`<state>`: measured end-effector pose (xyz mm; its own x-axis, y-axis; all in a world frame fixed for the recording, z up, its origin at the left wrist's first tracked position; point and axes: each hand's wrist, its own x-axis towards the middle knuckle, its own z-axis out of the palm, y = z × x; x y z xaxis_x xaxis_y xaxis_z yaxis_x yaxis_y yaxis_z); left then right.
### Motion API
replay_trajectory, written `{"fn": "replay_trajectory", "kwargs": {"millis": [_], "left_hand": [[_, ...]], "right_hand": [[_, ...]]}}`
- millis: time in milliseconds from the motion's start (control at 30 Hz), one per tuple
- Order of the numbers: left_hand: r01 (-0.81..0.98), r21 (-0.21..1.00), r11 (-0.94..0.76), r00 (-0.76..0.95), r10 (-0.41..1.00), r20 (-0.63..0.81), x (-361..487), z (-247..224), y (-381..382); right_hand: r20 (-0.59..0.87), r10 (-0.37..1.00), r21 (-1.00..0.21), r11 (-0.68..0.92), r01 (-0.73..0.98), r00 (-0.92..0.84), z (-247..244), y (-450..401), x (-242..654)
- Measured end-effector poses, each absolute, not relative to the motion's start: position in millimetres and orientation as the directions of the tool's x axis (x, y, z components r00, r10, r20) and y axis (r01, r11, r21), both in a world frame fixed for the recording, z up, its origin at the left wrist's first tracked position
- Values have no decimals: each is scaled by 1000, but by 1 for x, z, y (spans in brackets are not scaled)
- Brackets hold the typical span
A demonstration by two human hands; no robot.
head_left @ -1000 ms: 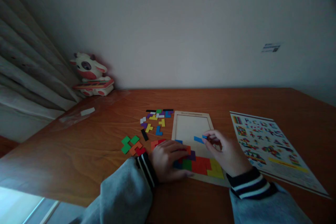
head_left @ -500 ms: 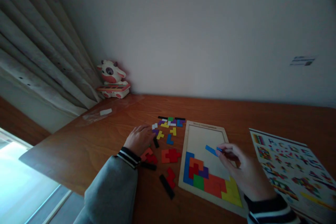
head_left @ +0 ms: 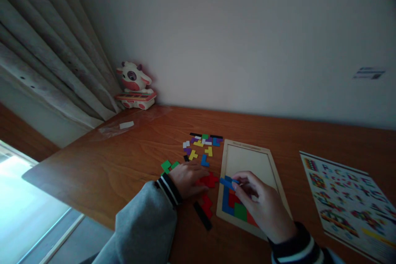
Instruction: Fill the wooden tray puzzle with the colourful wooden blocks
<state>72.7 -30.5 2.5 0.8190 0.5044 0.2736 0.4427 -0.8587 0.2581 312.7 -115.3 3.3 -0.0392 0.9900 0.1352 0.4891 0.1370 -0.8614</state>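
My right hand [head_left: 260, 206] pinches a blue puzzle piece [head_left: 227, 182] above the left edge of a wooden puzzle board [head_left: 251, 161]. Blue, red and green pieces fill part of the board's lower end, and my hand covers some of them. Over the loose pieces left of the board lies my left hand [head_left: 189, 179], palm down with its fingers stretched out. It partly hides a red piece [head_left: 210, 180]; whether it presses on it I cannot tell. Green pieces [head_left: 166, 166] show beyond its wrist, and a long black piece [head_left: 202, 216] lies nearer me.
Several small coloured pieces, including a blue one [head_left: 204, 161] and a yellow one [head_left: 209, 151], lie scattered left of the board. A printed sheet [head_left: 349, 202] rests on the right. At the far left stand a cow toy [head_left: 136, 86] and a clear plastic wrapper [head_left: 108, 130].
My right hand has brought the blue piece left, from over the board's middle to its left edge. My left hand has moved right over the red pieces, uncovering green ones.
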Motion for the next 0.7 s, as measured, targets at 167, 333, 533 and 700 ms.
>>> {"fn": "replay_trajectory", "kwargs": {"millis": [167, 333, 533, 700], "left_hand": [[406, 309, -860, 813, 495, 307, 71, -2, -25], [418, 352, -837, 783, 529, 327, 66, -2, -18], [439, 356, -825, 781, 547, 303, 64, -3, -16], [406, 368, -837, 794, 522, 311, 67, -1, -17]], "right_hand": [[113, 989, -859, 143, 492, -91, 3, -119, 289], [97, 973, -805, 200, 558, -210, 0, -122, 263], [237, 955, -618, 288, 732, -176, -3, -115, 260], [240, 949, -498, 299, 814, -203, 6, -95, 262]]}}
